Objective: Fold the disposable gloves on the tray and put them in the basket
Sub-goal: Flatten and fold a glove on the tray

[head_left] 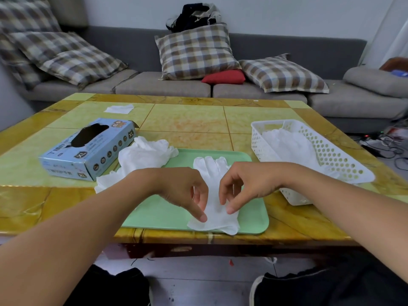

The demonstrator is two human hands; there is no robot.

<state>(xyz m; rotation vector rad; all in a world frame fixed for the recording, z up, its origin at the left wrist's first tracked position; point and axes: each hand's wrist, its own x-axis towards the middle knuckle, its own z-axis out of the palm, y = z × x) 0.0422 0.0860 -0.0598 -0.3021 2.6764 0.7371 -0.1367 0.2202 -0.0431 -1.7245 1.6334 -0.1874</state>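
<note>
The left hand point(183, 191) is reaching in over the near part of the tray point(159, 213), fingers curled, its thumb and forefinger closing on the left edge of the flat white glove point(213, 180) near the cuff. The right hand point(245, 186) is mirroring it from the other side, fingers bent downward, thumb tip pressing on the glove's right edge while the forefinger is curling in beside it, so both hands are pinching the same glove low down. Whether the remaining fingers are touching the material cannot be told.

The glove is lying lengthwise on the green tray, fingers pointing away from the person and the cuff hanging slightly over the tray's near rim. The tray is sitting at the near edge of the yellow-green tiled table point(187, 120).

A crumpled pile of white gloves point(143, 157) is resting on the tray's far left corner and spilling onto the table beside it. Just left of that pile, a blue glove box point(88, 149) marked XL is lying with its opening facing up. To the right of the tray, the white perforated basket point(331, 155) is standing with folded white gloves point(287, 144) already inside. A white tissue point(119, 108) is lying at the far side of the table. Beyond it, a grey sofa point(165, 85) is carrying plaid cushions point(194, 51) and a red cushion point(224, 77).
</note>
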